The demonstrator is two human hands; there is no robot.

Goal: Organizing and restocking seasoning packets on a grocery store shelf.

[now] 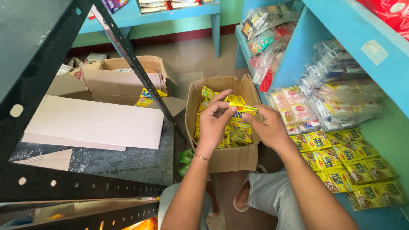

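We crouch on the floor with both hands over an open box. To the right of our grip stands a blue shelf; its lower level carries rows of yellow packs, with pale packets and clear bags behind them. To the left of our grip a dark metal rack fills the near corner, its slanted brace crossing in front of a second box. A flat sheet of cardboard lies on the rack's lower shelf, left of our grip.

Directly under our grip the box is part full of small yellow sachets. Green packets lie on the floor just beside the box, below and left of our grip.

Our left hand and right hand meet above the box. Each grip is pressed together, pinching one end of the same sachet: left fingertips on its left end, right fingertips on its right end. The sachet hangs level between them, clear of the heap beneath. A thin bracelet circles our left wrist, below the grip.
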